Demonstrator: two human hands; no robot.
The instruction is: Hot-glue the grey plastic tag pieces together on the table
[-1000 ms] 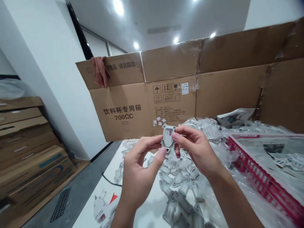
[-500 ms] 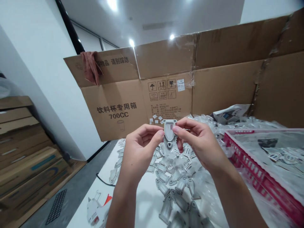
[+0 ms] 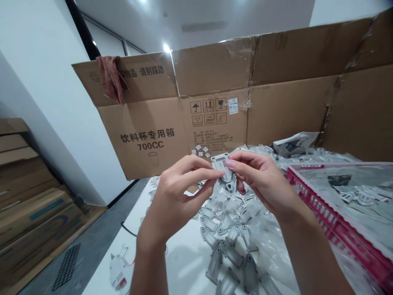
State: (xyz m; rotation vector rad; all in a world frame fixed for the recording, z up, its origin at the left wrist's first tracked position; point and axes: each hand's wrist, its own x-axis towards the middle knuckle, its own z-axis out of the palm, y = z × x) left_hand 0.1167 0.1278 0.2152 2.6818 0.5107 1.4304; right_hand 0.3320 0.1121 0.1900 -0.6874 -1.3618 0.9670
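Both my hands hold one small grey plastic part [image 3: 221, 167] with a white label on its face, raised above the white table [image 3: 187, 262]. My left hand [image 3: 175, 196] pinches its left side with forefinger and thumb. My right hand [image 3: 260, 180] grips its top and right side with closed fingers. The part is tilted to the right. Beneath my hands lies a heap of several similar grey parts [image 3: 233, 250], some in clear plastic wrapping.
A pink crate [image 3: 325, 221] lined with clear plastic stands at the right with a few parts inside. Large cardboard boxes [image 3: 153, 135] wall off the back. A white tool with red marks [image 3: 118, 272] lies at the table's near left edge. Flat cartons [image 3: 27, 196] are stacked on the left.
The grey part has tilted to the right between my fingers, and my left forefinger has slid across its face. The view has shifted a little to the right.
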